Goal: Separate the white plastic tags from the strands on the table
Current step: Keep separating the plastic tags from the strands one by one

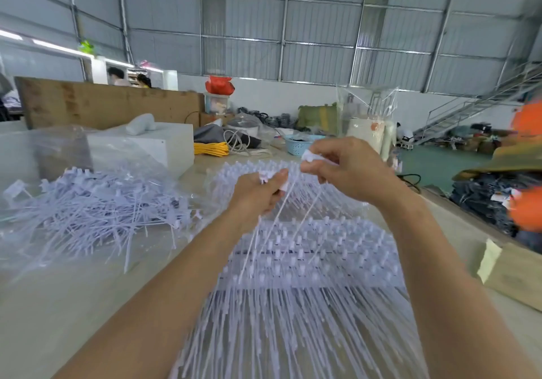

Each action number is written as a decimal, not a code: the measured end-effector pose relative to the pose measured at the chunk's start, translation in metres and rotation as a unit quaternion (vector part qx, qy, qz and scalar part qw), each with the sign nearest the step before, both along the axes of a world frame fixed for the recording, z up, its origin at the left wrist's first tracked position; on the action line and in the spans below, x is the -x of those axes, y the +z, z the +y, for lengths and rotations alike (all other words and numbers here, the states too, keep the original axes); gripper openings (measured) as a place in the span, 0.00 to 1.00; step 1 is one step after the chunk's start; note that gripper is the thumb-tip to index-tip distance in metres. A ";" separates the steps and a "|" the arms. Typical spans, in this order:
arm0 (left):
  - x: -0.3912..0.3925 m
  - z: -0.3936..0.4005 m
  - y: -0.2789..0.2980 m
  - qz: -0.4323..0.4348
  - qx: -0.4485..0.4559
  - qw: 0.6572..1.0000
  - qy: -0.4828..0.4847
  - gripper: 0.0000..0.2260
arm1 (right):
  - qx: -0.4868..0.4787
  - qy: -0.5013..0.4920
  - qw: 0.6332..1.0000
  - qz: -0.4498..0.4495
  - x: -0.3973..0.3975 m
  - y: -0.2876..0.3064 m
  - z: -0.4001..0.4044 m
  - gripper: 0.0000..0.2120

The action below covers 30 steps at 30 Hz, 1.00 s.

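Note:
A wide sheet of joined white plastic tags (308, 249) lies on the table in front of me, its thin strands fanning toward the near edge. Above it, my left hand (258, 194) is closed around a few white tag strands that hang down from its fist. My right hand (343, 167) is raised just to the right, pinching a white tag head (309, 155) between thumb and fingers. The two hands are close together, a small gap between them. A heap of loose separated tags (96, 205) lies to the left on clear plastic.
A white box (152, 144) and a clear bag stand behind the loose heap. A yellow cord bundle (211, 148), a blue basket (299, 144) and clutter sit at the table's far end. A cardboard box (510, 273) is at the right edge, where a person in orange (525, 167) stands.

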<state>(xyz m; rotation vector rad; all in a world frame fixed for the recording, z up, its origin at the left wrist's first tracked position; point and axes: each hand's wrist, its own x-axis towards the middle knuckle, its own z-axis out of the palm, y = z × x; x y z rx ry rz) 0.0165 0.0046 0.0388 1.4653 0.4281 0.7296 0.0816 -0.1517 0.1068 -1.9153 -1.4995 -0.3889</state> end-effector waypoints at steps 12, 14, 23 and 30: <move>-0.003 -0.007 0.010 -0.059 0.052 0.994 -0.072 0.06 | -0.076 -0.009 0.995 -0.067 0.010 0.019 -0.011 0.09; -0.004 -0.004 0.008 -0.075 0.055 0.993 -0.077 0.07 | -0.111 0.052 0.992 -0.008 0.016 0.035 -0.018 0.02; -0.011 0.007 0.001 0.004 0.015 1.000 0.011 0.06 | 0.105 0.071 0.986 0.108 -0.012 -0.007 0.037 0.10; -0.015 0.016 -0.015 0.018 0.140 0.987 -0.076 0.16 | 0.103 0.017 0.988 0.110 -0.038 -0.051 0.065 0.10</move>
